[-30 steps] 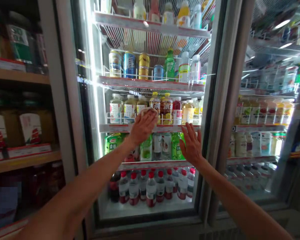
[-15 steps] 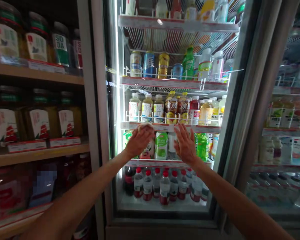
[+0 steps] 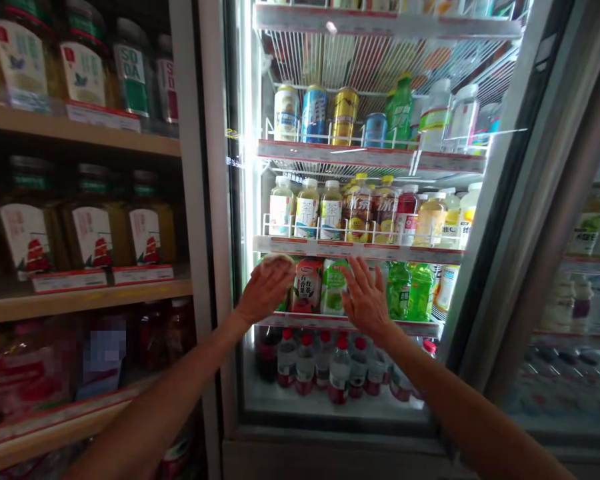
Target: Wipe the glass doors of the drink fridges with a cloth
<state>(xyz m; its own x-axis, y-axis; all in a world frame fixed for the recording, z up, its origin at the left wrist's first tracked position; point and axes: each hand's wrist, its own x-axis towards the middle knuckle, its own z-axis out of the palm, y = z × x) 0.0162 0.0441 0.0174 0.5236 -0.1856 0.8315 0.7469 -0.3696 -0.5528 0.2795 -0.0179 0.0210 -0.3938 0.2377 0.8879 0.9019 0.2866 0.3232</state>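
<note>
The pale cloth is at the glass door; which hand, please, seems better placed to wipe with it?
Probably the left hand: the pale cloth is under it, while the right hand is spread open with no cloth visible.

Harsh white light from a vertical strip point(image 3: 249, 100), left of the fingers point(image 3: 362, 275), brightens the cooler shelves behind them. Thin reflected streaks point(image 3: 349, 151) glint above. Far left, wooden shelves point(image 3: 80, 127) sit in dim shadow; far right, bottles point(image 3: 560, 373) blur — and the metal frame point(image 3: 530, 267) slants, stretched.
</note>
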